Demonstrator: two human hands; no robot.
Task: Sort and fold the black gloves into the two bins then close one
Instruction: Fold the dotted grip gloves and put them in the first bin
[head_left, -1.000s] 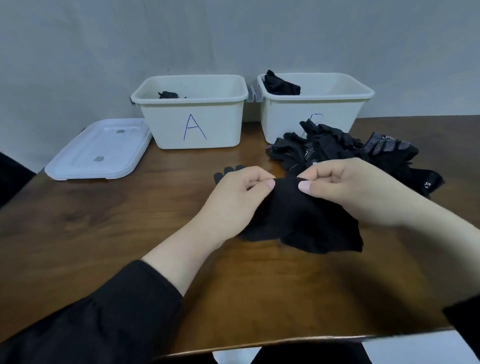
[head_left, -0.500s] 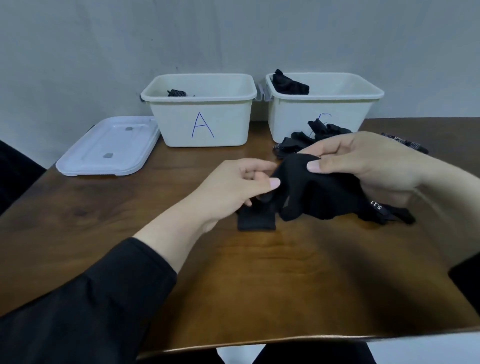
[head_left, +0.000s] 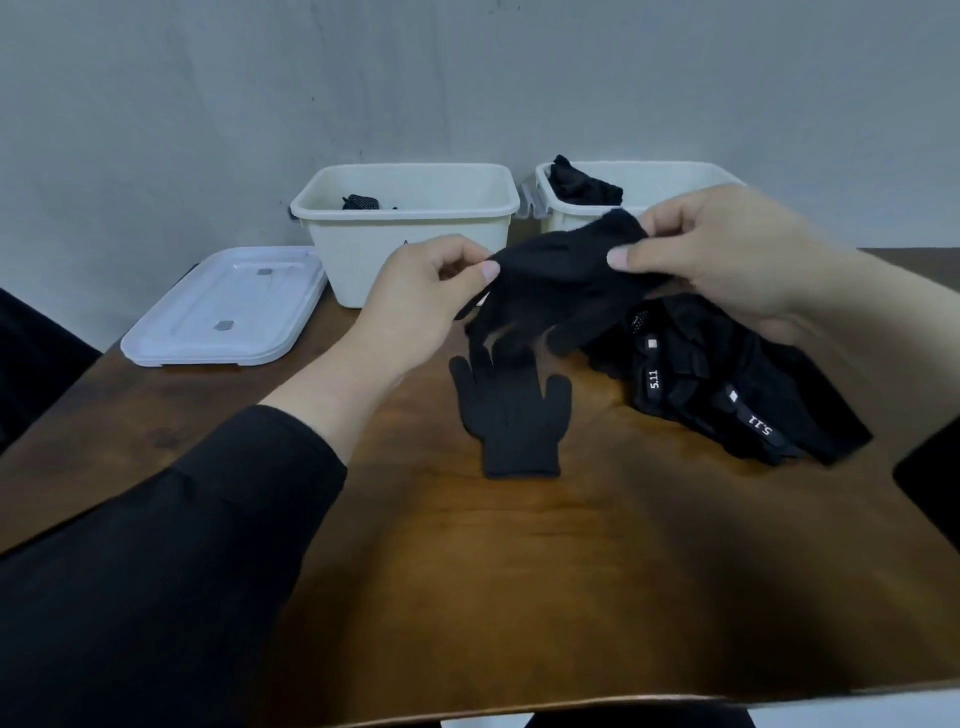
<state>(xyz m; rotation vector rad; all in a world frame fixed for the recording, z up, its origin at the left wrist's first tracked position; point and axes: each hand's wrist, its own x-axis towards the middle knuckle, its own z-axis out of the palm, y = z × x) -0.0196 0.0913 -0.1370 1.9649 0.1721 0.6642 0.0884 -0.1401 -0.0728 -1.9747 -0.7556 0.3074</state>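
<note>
My left hand (head_left: 421, 301) and my right hand (head_left: 722, 254) both pinch a black knit glove (head_left: 561, 280) held up above the table, its fingers hanging down. A second black knit glove (head_left: 511, 415) lies flat on the wooden table just below it, fingers pointing away from me. A pile of black gloves (head_left: 727, 384) with white "5.11" tags lies to the right. Two white bins stand at the back: the left bin (head_left: 405, 208) holds a dark glove, the right bin (head_left: 649, 171) holds black gloves too.
A white lid (head_left: 223, 306) lies flat on the table left of the left bin. The wooden table (head_left: 519, 571) runs to its front edge close to me. A grey wall stands behind the bins.
Both hands have lifted one knit glove up and away from the table. The other knit glove has come free and now lies flat below it. The view has tilted upward.
</note>
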